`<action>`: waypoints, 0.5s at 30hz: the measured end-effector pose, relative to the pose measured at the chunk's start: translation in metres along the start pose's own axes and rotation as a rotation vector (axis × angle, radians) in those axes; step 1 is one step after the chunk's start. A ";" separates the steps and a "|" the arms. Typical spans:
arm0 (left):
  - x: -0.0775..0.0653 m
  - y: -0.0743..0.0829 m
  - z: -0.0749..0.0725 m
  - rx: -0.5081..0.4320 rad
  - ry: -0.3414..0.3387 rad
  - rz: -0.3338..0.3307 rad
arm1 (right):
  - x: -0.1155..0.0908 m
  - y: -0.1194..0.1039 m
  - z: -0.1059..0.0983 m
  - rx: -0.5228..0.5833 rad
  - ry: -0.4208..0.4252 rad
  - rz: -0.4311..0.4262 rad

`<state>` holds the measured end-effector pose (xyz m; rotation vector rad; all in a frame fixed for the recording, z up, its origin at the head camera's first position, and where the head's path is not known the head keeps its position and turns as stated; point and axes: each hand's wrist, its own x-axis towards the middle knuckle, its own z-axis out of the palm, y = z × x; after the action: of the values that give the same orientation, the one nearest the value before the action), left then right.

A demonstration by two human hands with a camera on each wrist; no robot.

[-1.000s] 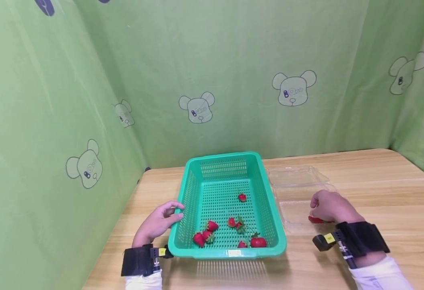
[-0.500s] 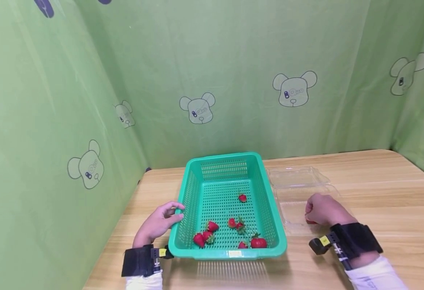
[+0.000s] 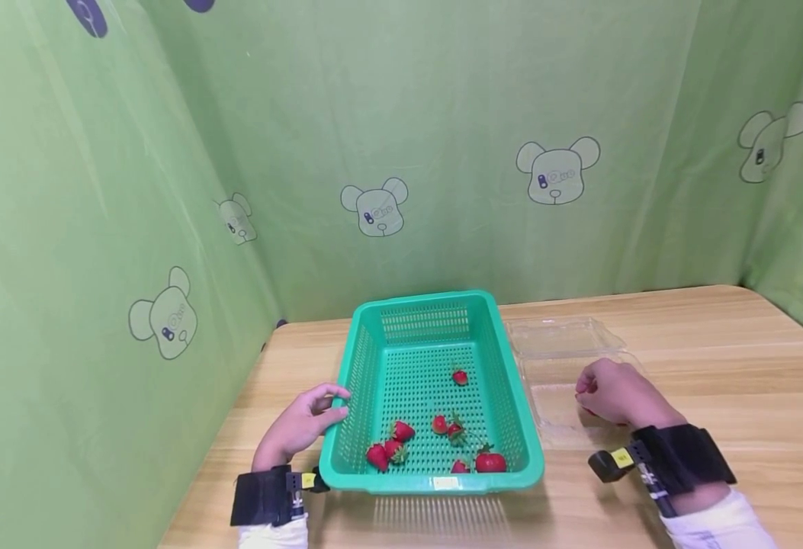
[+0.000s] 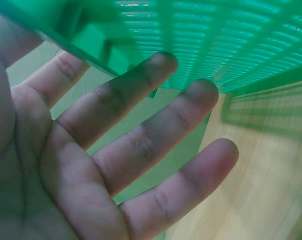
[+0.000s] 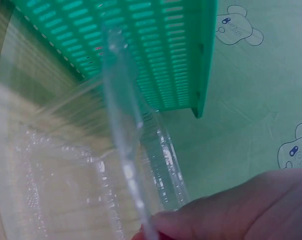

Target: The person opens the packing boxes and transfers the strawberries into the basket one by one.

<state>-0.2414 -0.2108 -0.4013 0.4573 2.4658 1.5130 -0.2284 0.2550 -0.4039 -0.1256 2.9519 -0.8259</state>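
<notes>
My left hand point(image 3: 301, 422) rests at the left rim of a green perforated basket point(image 3: 435, 482), thumb and index finger over the edge. In the left wrist view its other fingers point(image 4: 156, 132) lie straight and spread outside the basket wall. Several strawberries point(image 3: 489, 462) lie inside the basket, mostly near its front. Over the clear plastic clamshell box point(image 3: 550, 404), my right hand point(image 3: 621, 393) points down with curled fingers. A red strawberry point(image 5: 138, 235) shows at its thumb in the right wrist view, mostly hidden by the hand and the box's clear wall.
The clamshell's lid point(image 3: 555, 335) lies folded back, toward the rear of the wooden table point(image 3: 730, 366). A green curtain point(image 3: 456, 152) with bear-head prints hangs behind and along the left side.
My right hand moved slightly left and back over the clamshell. Red fruit visible beside its fingers earlier is now mostly covered. The left hand and the basket stayed in place.
</notes>
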 end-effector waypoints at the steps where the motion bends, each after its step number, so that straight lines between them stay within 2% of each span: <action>1: 0.000 0.000 0.000 0.002 -0.001 0.001 | -0.001 -0.001 0.000 0.007 0.005 -0.002; 15: 0.000 -0.001 0.000 0.005 -0.001 -0.007 | -0.007 -0.012 -0.005 0.040 0.054 -0.018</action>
<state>-0.2413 -0.2113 -0.4019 0.4492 2.4681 1.5039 -0.2209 0.2486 -0.3931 -0.1299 2.9862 -0.9041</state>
